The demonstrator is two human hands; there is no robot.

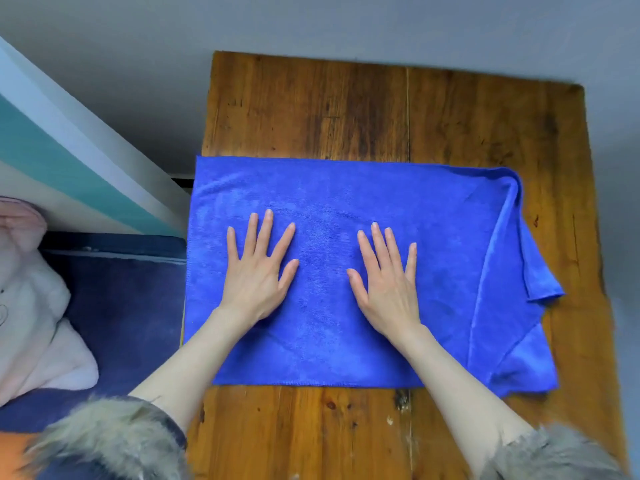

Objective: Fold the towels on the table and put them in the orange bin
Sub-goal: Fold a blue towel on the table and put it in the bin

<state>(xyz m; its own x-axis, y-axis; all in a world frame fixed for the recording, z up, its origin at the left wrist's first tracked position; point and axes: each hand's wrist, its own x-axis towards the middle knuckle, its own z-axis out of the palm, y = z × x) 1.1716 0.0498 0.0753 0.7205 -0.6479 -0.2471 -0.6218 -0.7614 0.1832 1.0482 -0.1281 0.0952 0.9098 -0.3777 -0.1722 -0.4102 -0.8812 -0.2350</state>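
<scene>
The blue microfibre towel (346,271) lies spread across the middle of the wooden table (346,109), its left edge overhanging the table and its right end doubled over in skewed layers. We have our left hand (258,271) and right hand (386,282) pressed flat on its centre, fingers straight and spread, gripping nothing. To fold well, we should smooth outward toward that rumpled right end and square its corners first.

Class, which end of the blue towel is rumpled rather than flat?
The blue towel's right end, beyond the right hand; the left end lies flat.
</scene>
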